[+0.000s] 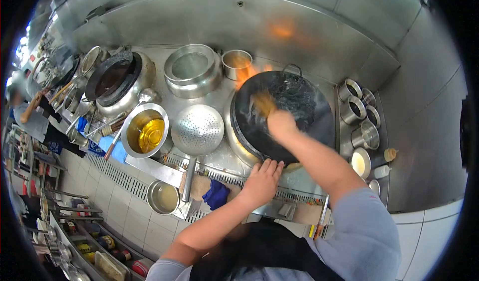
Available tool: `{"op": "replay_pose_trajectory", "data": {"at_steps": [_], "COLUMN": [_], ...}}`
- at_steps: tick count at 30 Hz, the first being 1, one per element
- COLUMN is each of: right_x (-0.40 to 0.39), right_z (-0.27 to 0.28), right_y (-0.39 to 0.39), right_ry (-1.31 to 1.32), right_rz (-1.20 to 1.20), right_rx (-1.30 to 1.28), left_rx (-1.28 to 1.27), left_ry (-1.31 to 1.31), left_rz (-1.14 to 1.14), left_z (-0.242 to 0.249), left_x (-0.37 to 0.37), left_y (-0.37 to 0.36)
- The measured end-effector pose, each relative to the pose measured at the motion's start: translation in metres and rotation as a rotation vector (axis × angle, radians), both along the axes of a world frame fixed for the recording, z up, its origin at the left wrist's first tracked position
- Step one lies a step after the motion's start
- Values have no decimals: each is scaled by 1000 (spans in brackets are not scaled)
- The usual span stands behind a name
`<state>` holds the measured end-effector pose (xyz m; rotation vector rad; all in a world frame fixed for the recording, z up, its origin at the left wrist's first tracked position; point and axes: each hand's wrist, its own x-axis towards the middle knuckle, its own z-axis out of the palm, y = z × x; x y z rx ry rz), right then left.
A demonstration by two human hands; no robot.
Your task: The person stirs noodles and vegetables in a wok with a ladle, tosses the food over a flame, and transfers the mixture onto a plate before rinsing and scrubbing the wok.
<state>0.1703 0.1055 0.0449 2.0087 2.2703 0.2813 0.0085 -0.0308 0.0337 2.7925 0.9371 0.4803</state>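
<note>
My right hand (283, 125) is closed around a bamboo wok brush (263, 104), its bristles blurred by motion inside the black wok (312, 106). Wet streaks glisten on the wok's inner surface. At the near rim, my left hand (264, 180) grips the wok's edge, its fingertips on the rim; a near handle, if there is one, is hidden. The wok sits on a round steel burner ring (233, 131). Orange flames (245, 75) rise behind its left side.
Left of the wok lie a perforated strainer (197, 130) and a steel pot of yellow oil (150, 135). Behind stand a large steel pot (192, 71) and a smaller one (236, 64). Several seasoning containers (366, 135) line the right. A co-worker (37, 116) stands far left.
</note>
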Motion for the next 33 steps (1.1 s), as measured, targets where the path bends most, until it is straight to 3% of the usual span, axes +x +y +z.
{"op": "replay_pose_trajectory", "data": {"at_steps": [2,4,7,9,10,12,14,17,18,20,21,23,24,25,26,29,33], "right_x": [31,10,-17,-18,-7,26,76,63,53,42,37,68,78,88,108,83,28], "right_z": [-8,21,24,53,51,41,6,8,6,5,15,-22,3,23,13,26,30], "right_y": [43,34,-13,-58,-55,-41,25,30,15,-38,-64,-73,-60,-35,-2,24,-34], "right_ry": [150,357,210,-15,-16,-110,-13,132,115,-39,-151,-214,-130,-270,-226,172,-47], "right_rz": [-253,-279,-1,152,159,8,-222,-285,-187,34,51,-306,-294,-216,-188,-218,38], "right_rx": [134,8,-64,-372,-376,-346,-163,-25,25,-72,-295,-388,-340,-369,-280,-90,-262], "left_rx": [-12,-6,-1,-30,-60,-55,-26,-65,-43,-11,-20,-50,-58,-53,-50,-58,-50], "left_ry": [0,16,23,22,24,25,15,31,10,-10,-19,-24,-19,-12,-5,-31,-50], "left_rz": [-13,0,-18,-22,-21,-18,-17,-22,-15,-8,-14,-22,-27,-27,-27,-34,-36], "left_z": [4,0,4,6,6,3,6,7,4,3,3,5,3,2,2,0,-1], "left_x": [-1,-3,-3,-3,-3,-5,-3,-5,-4,-6,-6,-7,-8,-7,-6,-6,-5], "left_y": [1,2,2,2,2,-1,1,-1,-2,1,2,0,-3,0,1,0,1]}}
